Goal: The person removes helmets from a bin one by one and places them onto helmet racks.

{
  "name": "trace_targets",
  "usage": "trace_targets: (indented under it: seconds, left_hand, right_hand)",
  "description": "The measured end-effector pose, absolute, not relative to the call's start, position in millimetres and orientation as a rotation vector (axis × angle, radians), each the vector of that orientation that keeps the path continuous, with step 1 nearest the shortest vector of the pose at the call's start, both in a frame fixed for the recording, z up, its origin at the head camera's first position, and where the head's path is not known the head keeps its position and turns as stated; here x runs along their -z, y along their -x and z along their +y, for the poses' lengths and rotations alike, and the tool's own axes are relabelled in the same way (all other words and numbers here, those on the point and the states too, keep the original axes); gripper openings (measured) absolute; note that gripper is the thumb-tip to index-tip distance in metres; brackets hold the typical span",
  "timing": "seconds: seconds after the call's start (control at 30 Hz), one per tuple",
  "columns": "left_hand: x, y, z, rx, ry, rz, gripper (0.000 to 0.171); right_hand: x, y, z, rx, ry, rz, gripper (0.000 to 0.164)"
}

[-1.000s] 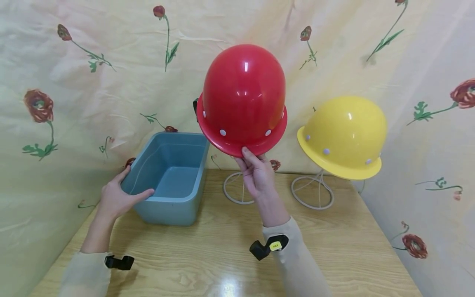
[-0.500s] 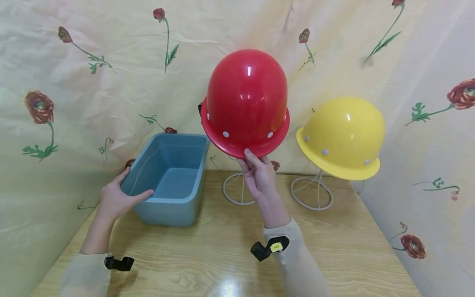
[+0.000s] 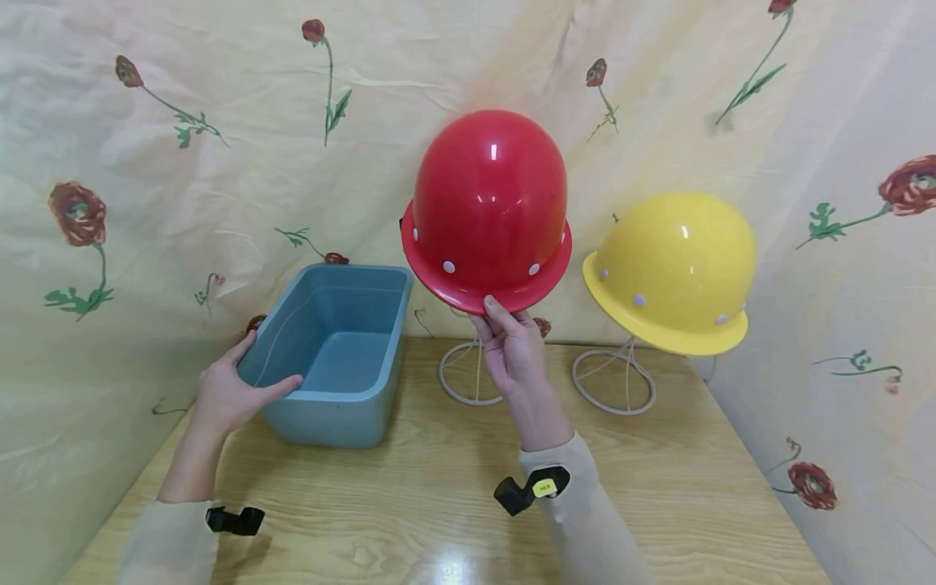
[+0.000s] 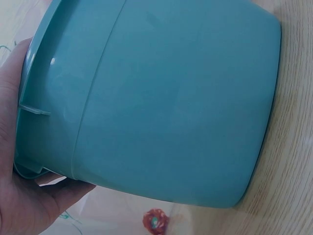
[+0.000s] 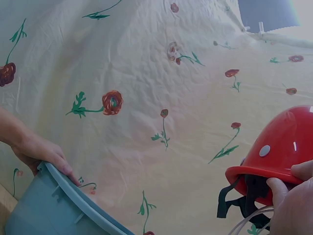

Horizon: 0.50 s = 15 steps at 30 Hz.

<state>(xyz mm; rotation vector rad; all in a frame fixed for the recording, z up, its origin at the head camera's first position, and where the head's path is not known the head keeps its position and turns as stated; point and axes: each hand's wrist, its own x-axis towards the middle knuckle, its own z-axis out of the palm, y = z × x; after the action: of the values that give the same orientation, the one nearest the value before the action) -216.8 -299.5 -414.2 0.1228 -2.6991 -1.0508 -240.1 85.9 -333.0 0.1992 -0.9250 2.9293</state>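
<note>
A red hard hat (image 3: 491,207) is up over the back of the table, its brim toward me. My right hand (image 3: 517,357) pinches the front of that brim, thumb on top and fingers beneath. Below it shows a white wire stand (image 3: 471,403), whose upper part is hidden by hat and hand. In the right wrist view a black strap (image 5: 226,201) hangs under the hard hat. My left hand (image 3: 234,394) grips the near left corner of a blue plastic bin (image 3: 332,422), thumb over the rim and fingers along its outer side.
A yellow hard hat (image 3: 676,272) sits tilted on a second wire stand (image 3: 627,413) at the right. The wooden table (image 3: 409,504) runs back to flower-patterned cloth (image 3: 219,179) behind and at both sides. A black wrist camera (image 3: 515,494) sits on the right sleeve.
The red hard hat has come down slightly and shifted a little right, my right hand moving with it. The left hand and bin stay in place.
</note>
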Motion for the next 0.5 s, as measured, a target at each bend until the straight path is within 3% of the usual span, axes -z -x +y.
trace_targets:
  seconds: [0.5]
  left_hand:
    - [414.7, 215.9, -298.8, 1.055, -0.111, -2.681, 0.118]
  right_hand:
    - [340.0, 245.0, 84.0, -2.918, -0.134, -0.900, 0.021]
